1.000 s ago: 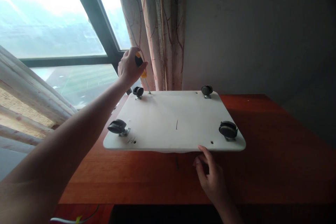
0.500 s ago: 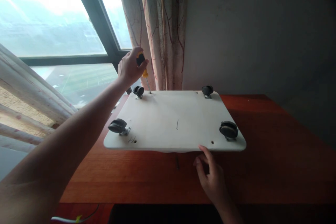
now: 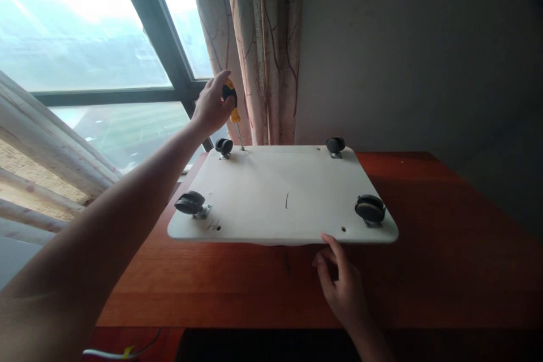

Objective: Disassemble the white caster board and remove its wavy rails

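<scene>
Left hand (image 3: 214,106) wrapped round yellow-and-black screwdriver (image 3: 235,117), shaft steep, tip at a far-edge hole beside the far-left caster (image 3: 224,146); steep hold likely keeps shaft in line with the hole. Right hand (image 3: 345,291) well apart from the left, loosely curled, index fingertip on the near edge of the white board (image 3: 263,186), probably steadying it; can't tell if it presses. Board sits over the reddish-brown table (image 3: 441,237), casters up, which presumably leaves the holes reachable; what props it underneath is mostly hidden. Looks: flat, pale, rounded corners, dark casters near all four corners on metal plates, small dark near-right hole (image 3: 343,229), pen stroke (image 3: 287,200) around the middle, H-like scribble (image 3: 212,225) near-left.
</scene>
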### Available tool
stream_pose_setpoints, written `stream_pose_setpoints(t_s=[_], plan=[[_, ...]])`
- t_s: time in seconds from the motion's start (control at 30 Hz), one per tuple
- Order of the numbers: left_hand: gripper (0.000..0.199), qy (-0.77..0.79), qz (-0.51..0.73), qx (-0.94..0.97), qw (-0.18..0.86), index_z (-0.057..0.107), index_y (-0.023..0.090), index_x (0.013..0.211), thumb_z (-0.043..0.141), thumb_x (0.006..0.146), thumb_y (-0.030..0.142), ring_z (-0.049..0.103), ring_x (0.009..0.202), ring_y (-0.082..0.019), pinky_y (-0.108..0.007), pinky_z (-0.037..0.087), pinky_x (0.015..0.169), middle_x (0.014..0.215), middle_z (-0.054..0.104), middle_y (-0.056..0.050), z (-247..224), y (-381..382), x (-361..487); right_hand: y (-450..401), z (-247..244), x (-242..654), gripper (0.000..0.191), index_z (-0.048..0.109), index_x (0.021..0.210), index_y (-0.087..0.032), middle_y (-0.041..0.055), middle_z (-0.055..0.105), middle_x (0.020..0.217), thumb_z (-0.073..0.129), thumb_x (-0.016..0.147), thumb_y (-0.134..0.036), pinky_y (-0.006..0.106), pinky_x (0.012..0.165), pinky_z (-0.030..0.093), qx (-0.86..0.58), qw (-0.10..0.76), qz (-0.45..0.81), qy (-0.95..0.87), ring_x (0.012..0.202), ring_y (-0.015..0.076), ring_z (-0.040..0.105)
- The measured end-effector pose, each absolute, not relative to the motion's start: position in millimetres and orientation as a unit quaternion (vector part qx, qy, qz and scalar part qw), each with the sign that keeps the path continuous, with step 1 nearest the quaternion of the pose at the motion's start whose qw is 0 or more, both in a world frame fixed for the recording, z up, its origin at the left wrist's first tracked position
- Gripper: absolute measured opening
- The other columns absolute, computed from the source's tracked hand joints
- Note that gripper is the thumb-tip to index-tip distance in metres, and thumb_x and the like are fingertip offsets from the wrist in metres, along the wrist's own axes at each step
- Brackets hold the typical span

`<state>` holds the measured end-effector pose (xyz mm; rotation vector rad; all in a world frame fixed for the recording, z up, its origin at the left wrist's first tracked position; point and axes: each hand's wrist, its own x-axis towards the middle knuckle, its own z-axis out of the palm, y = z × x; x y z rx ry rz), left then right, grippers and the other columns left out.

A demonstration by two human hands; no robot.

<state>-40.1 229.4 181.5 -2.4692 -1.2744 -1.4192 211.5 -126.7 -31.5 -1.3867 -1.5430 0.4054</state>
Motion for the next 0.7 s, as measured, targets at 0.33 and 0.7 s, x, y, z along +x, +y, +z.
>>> stream_pose_setpoints(t_s=[0.33, 0.7], plan=[[0.042, -0.436, -0.456, -0.775, 0.037, 0.061, 0.028, 0.122, 0.067, 0.081, 0.026, 0.070, 0.101, -0.029, -0.047, 0.059, 0.088, 0.126, 0.063, -0.009, 186.3, 221.8, -39.0, -126.2, -30.6, 210.8, 0.040, 0.048, 0.141, -0.021, 0.0008, 0.069, 0.078, 0.048, 0.100, -0.023, 0.025, 0.070, 0.060, -0.568, 0.497, 0.161, -0.636, 0.072, 0.0160, 0.072], [0.053, -0.442, -0.470, -0.762, 0.060, 0.059, 0.022, 0.130, 0.070, 0.079, 0.025, 0.070, 0.107, -0.026, -0.038, 0.055, 0.095, 0.125, 0.063, -0.006, 178.1, 231.4, -43.8, -126.1, -27.0, 212.4, 0.039, 0.050, 0.139, -0.023, -0.0007, 0.067, 0.076, 0.049, 0.100, -0.019, 0.022, 0.067, 0.058, -0.552, 0.516, 0.158, -0.636, 0.066, 0.0131, 0.068]])
